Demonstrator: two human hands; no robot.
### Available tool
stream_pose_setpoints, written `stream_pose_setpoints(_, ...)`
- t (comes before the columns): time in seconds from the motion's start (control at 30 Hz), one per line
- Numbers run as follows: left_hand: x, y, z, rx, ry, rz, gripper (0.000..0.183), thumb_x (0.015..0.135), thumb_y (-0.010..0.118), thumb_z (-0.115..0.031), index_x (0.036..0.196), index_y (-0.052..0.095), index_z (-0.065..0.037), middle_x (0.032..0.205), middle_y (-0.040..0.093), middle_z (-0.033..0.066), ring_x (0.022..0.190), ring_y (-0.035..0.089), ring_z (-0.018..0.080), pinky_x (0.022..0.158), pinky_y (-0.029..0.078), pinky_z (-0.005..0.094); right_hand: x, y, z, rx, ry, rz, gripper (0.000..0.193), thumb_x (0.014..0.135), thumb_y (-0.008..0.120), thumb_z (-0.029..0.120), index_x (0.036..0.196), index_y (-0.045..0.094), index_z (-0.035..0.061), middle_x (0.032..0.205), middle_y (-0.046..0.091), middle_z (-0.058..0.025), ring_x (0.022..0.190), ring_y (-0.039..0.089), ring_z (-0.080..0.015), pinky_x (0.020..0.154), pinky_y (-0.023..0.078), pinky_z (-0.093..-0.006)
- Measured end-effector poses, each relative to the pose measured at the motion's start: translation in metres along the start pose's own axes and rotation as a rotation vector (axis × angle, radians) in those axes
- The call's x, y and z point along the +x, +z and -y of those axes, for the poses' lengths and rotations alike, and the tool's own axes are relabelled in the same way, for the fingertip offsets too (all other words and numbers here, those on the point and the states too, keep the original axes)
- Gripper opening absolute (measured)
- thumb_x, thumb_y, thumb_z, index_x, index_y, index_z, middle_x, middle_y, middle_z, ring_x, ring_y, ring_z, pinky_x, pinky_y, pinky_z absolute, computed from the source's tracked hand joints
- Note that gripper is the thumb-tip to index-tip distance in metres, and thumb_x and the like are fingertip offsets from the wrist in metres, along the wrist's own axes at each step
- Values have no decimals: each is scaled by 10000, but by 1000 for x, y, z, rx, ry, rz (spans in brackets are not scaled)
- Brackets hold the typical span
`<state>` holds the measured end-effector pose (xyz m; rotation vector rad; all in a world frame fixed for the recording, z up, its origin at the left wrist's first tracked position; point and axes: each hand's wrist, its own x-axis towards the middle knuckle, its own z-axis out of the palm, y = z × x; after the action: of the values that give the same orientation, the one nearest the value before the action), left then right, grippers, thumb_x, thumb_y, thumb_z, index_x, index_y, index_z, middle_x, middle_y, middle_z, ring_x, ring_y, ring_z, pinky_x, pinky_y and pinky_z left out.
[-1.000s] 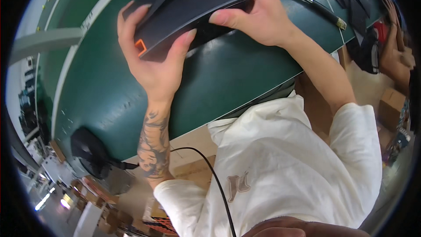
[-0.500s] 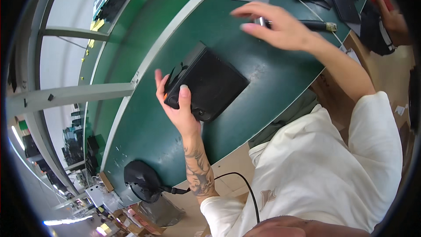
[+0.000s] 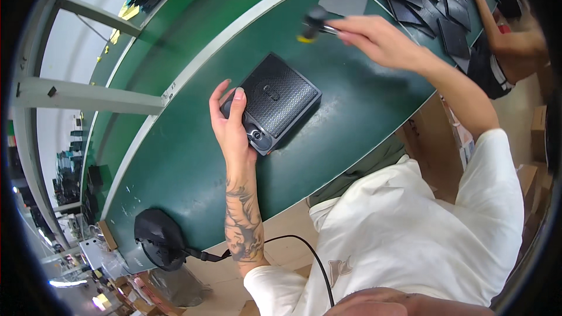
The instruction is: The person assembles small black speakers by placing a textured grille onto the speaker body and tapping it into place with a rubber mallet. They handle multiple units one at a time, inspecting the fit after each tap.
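Observation:
A black box-shaped speaker (image 3: 281, 99) with a perforated mesh front and a round knob at one corner rests at an angle over the green workbench (image 3: 193, 158). My left hand (image 3: 229, 117) grips its left corner, thumb on top and fingers around the far side. My right hand (image 3: 374, 38) is closed on the metal shaft of a mallet, beyond and to the right of the speaker. The mallet (image 3: 314, 22) has a blurred black head with a yellow face, raised above the bench and apart from the speaker. Its handle end is hidden by my hand.
A grey flat panel (image 3: 343, 1) lies at the far edge, beside a pile of black panels (image 3: 421, 0). A co-worker's arm (image 3: 489, 17) reaches in at the far right. Near left sits a black pouch (image 3: 158, 237) with a strap. A pale metal post (image 3: 88, 95) stands left.
The speaker has been turned so its mesh front faces up instead of a plain black side. My right hand has closed on the mallet and lifted it off the bench.

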<state>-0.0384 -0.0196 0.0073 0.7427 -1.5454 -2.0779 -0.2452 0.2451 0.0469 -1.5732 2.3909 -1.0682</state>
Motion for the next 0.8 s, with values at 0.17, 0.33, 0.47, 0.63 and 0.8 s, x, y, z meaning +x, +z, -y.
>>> stream_pose_setpoints(0.17,2,-2,-1,-21,16,9,425,976,711,-129,1358,559,-22,1232,569,130,1036,605,167,897,552,323,68,14,46,-2,-259,57,298,1036,548,159,1278,640,12,836,644,-206,783,634,-388,698,491,-459)
stream_pose_setpoints(0.33,5,3,-2,-15,4,24,384,980,700,-112,1325,578,4,1220,582,131,1033,615,168,879,551,309,89,10,56,-111,-179,347,252,1043,524,168,1162,665,-4,758,613,-250,722,598,-436,685,487,-480)
stream_pose_setpoints(0.47,6,-4,0,3,25,7,395,969,715,-121,1320,589,8,1202,598,131,1044,607,170,904,532,309,78,-11,69,-70,-132,287,323,1049,528,191,1290,653,17,753,624,-216,720,627,-377,692,509,-445)
stream_pose_setpoints(0.63,5,1,-1,26,34,9,377,976,703,-123,1313,593,6,1153,625,103,1014,635,163,877,551,310,45,-19,68,-174,9,439,356,1045,544,170,1357,625,19,878,687,-214,774,662,-332,725,526,-422)
stream_pose_setpoints(0.8,7,0,0,31,63,10,341,982,694,-121,1288,610,4,1129,632,79,994,636,145,858,553,295,11,-27,75,-24,-61,301,328,1032,554,152,1302,634,-16,962,701,-245,885,672,-407,794,531,-461)
